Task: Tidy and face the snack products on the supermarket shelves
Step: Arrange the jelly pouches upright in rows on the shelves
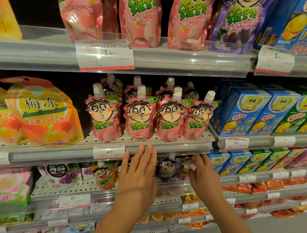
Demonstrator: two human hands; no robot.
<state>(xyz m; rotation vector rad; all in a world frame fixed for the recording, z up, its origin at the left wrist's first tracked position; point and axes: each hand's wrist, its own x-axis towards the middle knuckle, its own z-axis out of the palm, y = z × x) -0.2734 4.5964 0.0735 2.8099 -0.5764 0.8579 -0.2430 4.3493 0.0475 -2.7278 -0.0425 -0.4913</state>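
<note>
On the far left of the middle shelf, large orange jelly bags lean against each other, fronts outward. Next along stand the pink spouted pouches, four in the front row with more behind; three face squarely forward at the shelf lip, while the rightmost one tilts to the right, likely the one needing straightening. Below them the left hand reaches up with its grip spread flat, fingers straight and close together, fingertips at the price rail, holding nothing; it seems poised to rise to the pink row. Just to its right, on the shelf beneath, sit a purple pouch and a pink pouch. The right hand is at that pink one, fingers curled by its edge, though whether it truly pinches it I cannot tell. Further right, blue and green snack boxes stand packed side by side, faces forward.
</note>
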